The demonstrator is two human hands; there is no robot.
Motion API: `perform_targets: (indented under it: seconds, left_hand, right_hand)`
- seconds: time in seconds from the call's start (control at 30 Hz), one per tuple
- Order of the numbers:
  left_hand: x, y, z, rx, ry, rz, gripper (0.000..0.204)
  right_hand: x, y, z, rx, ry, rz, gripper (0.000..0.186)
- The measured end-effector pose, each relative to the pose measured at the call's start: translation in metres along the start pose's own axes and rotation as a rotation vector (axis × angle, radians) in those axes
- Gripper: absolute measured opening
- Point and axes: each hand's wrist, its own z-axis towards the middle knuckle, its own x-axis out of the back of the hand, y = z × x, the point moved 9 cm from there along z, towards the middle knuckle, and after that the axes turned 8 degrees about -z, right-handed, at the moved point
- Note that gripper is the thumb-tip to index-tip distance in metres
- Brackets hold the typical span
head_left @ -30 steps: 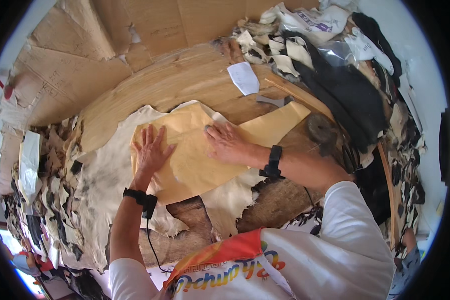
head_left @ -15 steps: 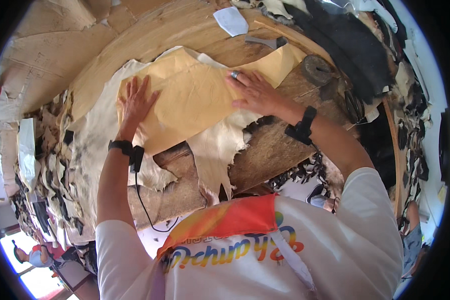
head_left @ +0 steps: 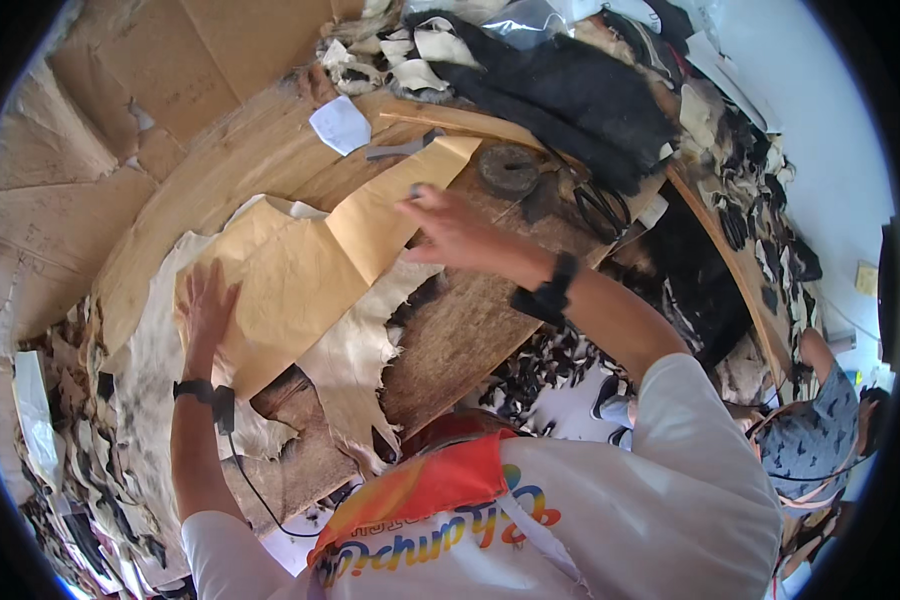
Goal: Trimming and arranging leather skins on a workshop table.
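A tan paper pattern (head_left: 305, 270) lies spread over a pale hide (head_left: 355, 350) on a wooden workbench (head_left: 470, 330). My left hand (head_left: 207, 305) rests flat, fingers spread, on the pattern's left edge. My right hand (head_left: 450, 228) hovers over the pattern's right end with fingers loosely apart and nothing in it. Both wrists wear black bands; a thin cable hangs from the left one.
A round dark weight (head_left: 508, 168), black scissors (head_left: 598, 208), a grey tool (head_left: 402, 150) and a white paper scrap (head_left: 340, 125) lie on the bench's far part. Black hides (head_left: 580, 90) pile up behind. Leather offcuts (head_left: 90, 440) cover the left. Another person (head_left: 820, 440) sits at right.
My right hand has lifted off the pattern and moved right toward its far end. My left hand slid to the pattern's left edge. The view has shifted.
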Motion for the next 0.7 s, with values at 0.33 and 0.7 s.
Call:
perform_targets:
  seconds: [0.33,0.7]
  left_hand:
    - [-0.001,0.005,0.004,-0.03,0.027,-0.048,0.06]
    - [0.004,0.006,0.004,0.039,0.032,0.004,0.065]
  right_hand:
    - [0.026,0.15,-0.026,-0.46,-0.026,-0.415,0.087]
    - [0.048,0.14,-0.023,-0.402,0.153,-0.222,0.073]
